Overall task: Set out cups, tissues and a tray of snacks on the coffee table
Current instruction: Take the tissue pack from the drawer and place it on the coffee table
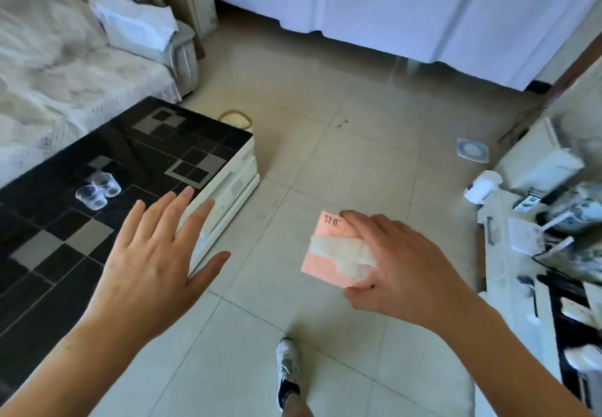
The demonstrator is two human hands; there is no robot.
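The tissue pack (329, 249) is in the right hand (400, 254), held over the floor to the right of the coffee table (136, 156), well apart from it. It looks light and soft — a pink wrapper with a white tissue poking out. The fingers curl round its right end; a grip across the body, not the loose tissue, should keep it from tearing. The left hand (156, 250) is spread wide, holding nothing, over the table's near right edge. The top is glossy black glass — likely slippery. Clear cups (97, 190) stand on its left part. A covered sofa (49, 68) lies far left; a cluttered cabinet (553, 237) is on the right.
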